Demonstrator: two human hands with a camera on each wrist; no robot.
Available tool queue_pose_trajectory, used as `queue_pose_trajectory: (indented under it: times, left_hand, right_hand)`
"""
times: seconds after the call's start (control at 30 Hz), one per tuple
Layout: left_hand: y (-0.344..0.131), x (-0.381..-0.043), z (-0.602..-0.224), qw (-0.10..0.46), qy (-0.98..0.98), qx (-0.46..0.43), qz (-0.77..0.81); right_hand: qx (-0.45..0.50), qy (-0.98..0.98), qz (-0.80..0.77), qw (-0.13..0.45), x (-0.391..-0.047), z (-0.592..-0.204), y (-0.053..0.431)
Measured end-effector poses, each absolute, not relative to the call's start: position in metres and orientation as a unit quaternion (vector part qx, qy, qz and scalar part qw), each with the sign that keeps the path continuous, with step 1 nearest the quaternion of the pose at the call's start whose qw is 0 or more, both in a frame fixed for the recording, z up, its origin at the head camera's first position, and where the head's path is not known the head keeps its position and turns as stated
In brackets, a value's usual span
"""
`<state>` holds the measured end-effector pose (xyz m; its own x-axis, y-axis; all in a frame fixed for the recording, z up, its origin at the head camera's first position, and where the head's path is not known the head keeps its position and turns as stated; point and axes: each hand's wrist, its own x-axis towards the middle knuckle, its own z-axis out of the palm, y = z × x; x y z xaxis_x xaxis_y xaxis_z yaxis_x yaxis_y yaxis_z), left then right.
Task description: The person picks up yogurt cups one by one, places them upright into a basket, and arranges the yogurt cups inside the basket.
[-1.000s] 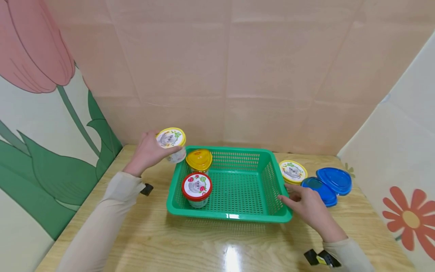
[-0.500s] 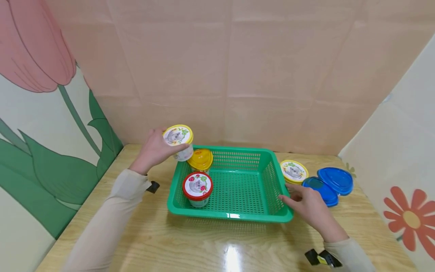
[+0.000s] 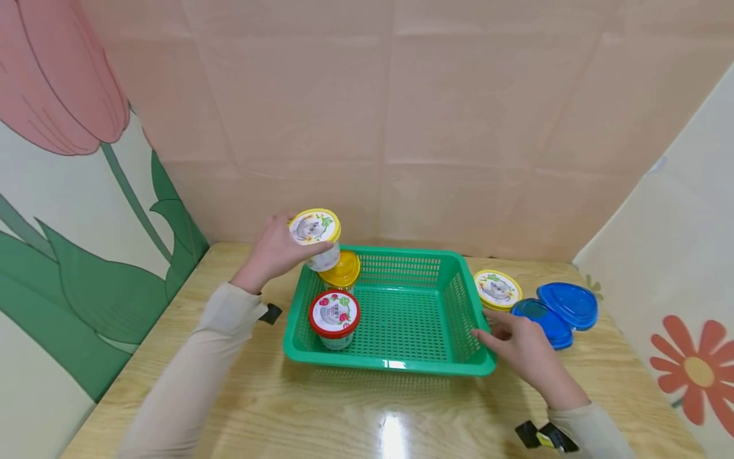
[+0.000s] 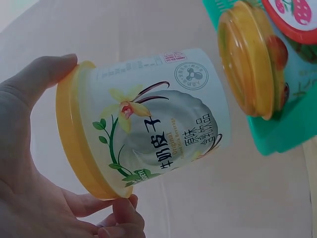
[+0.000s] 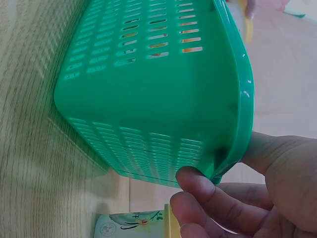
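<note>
Grip and placement: with the left hand (image 3: 275,250), clamped thumb and fingers on opposite sides of a white cup (image 3: 325,259) at its yellow lid (image 3: 314,227); held the cup raised and nearly upright at the rear left corner of the green basket (image 3: 436,368), near the amber-lidded tub (image 3: 344,270); with the right hand (image 3: 522,344), pinched the basket's right rim between thumb inside and fingers outside; judged best to keep the rim steady, carry the cup level, and clear the tub's top before any lowering; advisable also to press the lid evenly, for fear of loosening it under the cup's weight; preferable to avoid knocking the red-lidded tub (image 3: 334,319), in front of the amber-lidded one.
</note>
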<state>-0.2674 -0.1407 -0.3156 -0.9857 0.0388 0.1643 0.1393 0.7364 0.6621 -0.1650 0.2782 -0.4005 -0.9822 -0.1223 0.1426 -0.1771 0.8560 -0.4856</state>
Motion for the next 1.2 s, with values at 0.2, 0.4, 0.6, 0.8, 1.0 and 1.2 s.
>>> queue_pose_trajectory:
  times: [0.2, 0.4, 0.6, 0.8, 1.0, 1.2]
  left_hand:
    - [-0.133, -0.267, -0.312, 0.073, -0.927, -0.059, -0.362]
    - [-0.125, -0.266, -0.309, 0.069, -0.924, -0.066, -0.37]
    - [-0.113, -0.265, -0.308, 0.061, -0.921, -0.072, -0.377]
    - [-0.102, -0.269, -0.31, 0.071, -0.919, -0.085, -0.379]
    - [-0.09, -0.268, -0.312, 0.073, -0.92, -0.096, -0.372]
    - [-0.079, -0.267, -0.313, 0.072, -0.926, -0.103, -0.357]
  right_hand:
    - [0.079, -0.962, 0.255, 0.057, -0.165, -0.399, 0.278]
    - [0.071, -0.962, 0.26, 0.048, -0.166, -0.401, 0.279]
    - [0.07, -0.961, 0.263, 0.049, -0.165, -0.402, 0.279]
    - [0.073, -0.961, 0.26, 0.052, -0.166, -0.403, 0.279]
    - [0.072, -0.961, 0.261, 0.051, -0.167, -0.403, 0.279]
    - [0.076, -0.961, 0.259, 0.056, -0.167, -0.403, 0.279]
